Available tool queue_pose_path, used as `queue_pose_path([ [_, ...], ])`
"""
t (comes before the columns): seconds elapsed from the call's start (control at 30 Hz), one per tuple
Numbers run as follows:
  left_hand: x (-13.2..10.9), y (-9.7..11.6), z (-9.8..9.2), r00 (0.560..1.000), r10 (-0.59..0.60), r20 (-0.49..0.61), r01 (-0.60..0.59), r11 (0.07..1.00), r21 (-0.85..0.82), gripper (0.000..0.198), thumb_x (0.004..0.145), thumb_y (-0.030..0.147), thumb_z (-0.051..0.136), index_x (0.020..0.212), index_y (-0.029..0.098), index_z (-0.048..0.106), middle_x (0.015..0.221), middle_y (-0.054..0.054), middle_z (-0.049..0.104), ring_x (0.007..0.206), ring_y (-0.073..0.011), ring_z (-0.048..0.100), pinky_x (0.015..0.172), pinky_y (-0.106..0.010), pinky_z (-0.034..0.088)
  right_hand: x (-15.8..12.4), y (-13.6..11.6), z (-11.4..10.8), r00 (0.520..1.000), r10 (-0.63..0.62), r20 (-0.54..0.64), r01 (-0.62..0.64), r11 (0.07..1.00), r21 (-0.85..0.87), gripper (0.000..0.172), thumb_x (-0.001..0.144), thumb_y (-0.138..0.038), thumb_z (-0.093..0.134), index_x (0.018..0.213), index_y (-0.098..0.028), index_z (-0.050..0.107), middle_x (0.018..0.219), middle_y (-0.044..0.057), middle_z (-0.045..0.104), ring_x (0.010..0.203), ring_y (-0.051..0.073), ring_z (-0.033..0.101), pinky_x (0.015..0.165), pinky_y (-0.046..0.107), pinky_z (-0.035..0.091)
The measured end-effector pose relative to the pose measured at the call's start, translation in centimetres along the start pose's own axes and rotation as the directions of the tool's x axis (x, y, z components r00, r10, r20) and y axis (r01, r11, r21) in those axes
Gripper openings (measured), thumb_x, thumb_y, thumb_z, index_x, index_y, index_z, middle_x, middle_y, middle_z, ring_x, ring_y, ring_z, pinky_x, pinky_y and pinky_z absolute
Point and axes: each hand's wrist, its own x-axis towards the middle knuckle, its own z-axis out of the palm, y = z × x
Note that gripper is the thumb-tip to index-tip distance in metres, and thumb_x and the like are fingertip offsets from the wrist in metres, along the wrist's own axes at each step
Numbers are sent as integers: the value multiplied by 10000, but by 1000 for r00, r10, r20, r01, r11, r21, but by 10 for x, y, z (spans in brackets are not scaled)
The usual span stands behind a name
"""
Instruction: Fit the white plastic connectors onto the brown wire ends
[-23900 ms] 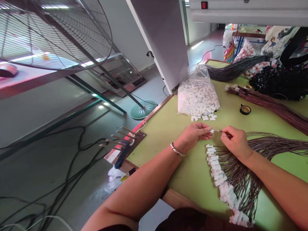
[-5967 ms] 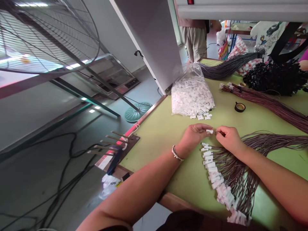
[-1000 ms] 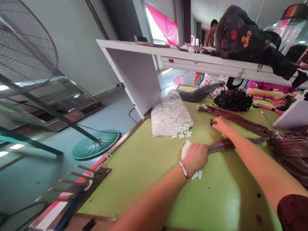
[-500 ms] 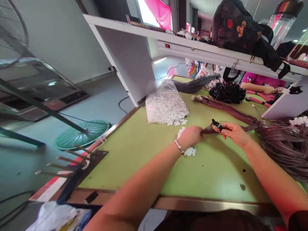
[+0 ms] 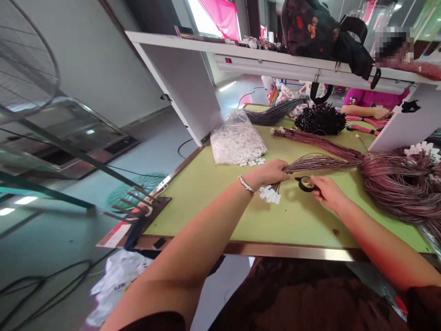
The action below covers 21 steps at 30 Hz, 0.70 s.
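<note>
My left hand (image 5: 274, 172) is closed around a bundle of thin brownish wires (image 5: 319, 162) near its end. White plastic connectors (image 5: 269, 194) hang from the wire ends below that hand. My right hand (image 5: 327, 191) pinches a small roll of black tape (image 5: 306, 184) by its right side. A short loose tab of tape sticks out to the left of the roll, apart from the wires. From my left hand the bundle runs right, into a large coil of the same wires (image 5: 396, 188) on the green tabletop (image 5: 213, 207).
A clear bag of white connectors (image 5: 237, 140) lies behind my left hand, some spilled out. Beyond are another wire bundle (image 5: 317, 141) and a black pile (image 5: 320, 118). A shelf (image 5: 206, 43) spans above, carrying a black bag (image 5: 317, 27). Pegs (image 5: 132, 202) stick out at left. A co-worker's arm (image 5: 365, 111) shows opposite.
My right hand with the tape roll has come away from the wires and moved down slightly. The wires right of my left hand now fan out loosely. The camera view has shifted.
</note>
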Motion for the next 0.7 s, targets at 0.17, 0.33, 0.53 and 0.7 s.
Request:
queue_pose_path([
  [0.17, -11, 11, 1, 997, -4, 78, 9, 998, -64, 150, 617, 126, 503, 746, 135, 580, 519, 27, 443, 452, -94, 401, 433, -223, 296, 6, 6, 7, 991, 129, -46, -118, 976, 182, 190, 699, -256, 685, 673, -140, 537, 586, -19, 518, 382, 8, 300, 305, 138, 152],
  [0.33, -9, 7, 4, 979, -29, 201, 67, 980, -185, 167, 576, 107, 492, 715, 143, 577, 482, 36, 416, 427, -94, 383, 429, -227, 308, 11, 13, 20, 989, 148, 17, -147, 953, 264, 148, 714, -208, 649, 706, -156, 511, 557, -44, 478, 373, 16, 293, 305, 135, 139],
  [0.53, -4, 6, 7, 962, -162, 220, 136, 982, 132, 118, 614, 109, 504, 704, 134, 577, 530, -14, 524, 474, -132, 460, 457, -239, 332, 8, 24, 35, 974, 201, 101, -222, 929, 297, 179, 767, -205, 591, 699, -183, 426, 527, -43, 479, 359, 21, 305, 316, 119, 155],
  [0.7, -3, 6, 14, 990, -75, 122, 15, 903, 429, 244, 696, 66, 474, 897, 113, 603, 896, -112, 651, 744, -187, 579, 596, -233, 393, -1, 23, 41, 981, 182, 68, -192, 960, 203, 101, 829, -255, 534, 848, -181, 467, 683, 50, 650, 373, 44, 414, 348, 151, 322],
])
